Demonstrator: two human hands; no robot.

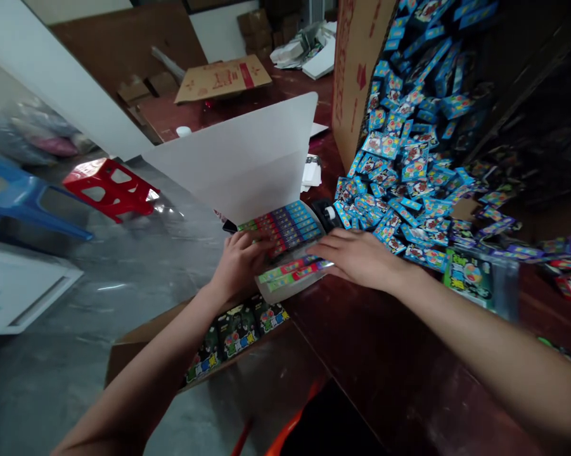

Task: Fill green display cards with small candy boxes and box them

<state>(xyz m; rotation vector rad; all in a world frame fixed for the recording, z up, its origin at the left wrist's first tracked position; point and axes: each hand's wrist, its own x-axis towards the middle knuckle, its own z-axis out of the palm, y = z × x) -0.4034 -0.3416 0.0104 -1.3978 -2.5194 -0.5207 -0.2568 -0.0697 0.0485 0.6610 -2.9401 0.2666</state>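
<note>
A paperboard display box (247, 161) stands at the table's edge with its white lid raised. Inside lie rows of small colourful packs (289, 225), blue, purple, red and green. In front of these rows are red-and-green packs (292, 272), beside a pale curved front flap. My left hand (242, 259) is closed at the box's left side, its fingers bent over the edge and the packs. At the right side, my right hand (356, 256) grips the edge with fingers pressed together near the front packs. Both sets of fingertips are partly hidden.
Blue small boxes (409, 164) spill from a large carton (356, 76) on the right. A green-black package (470, 278) lies by my right forearm. Below the table edge, an open carton (137, 342) holds dark printed boxes. Red (109, 187) and blue (28, 196) stools stand left.
</note>
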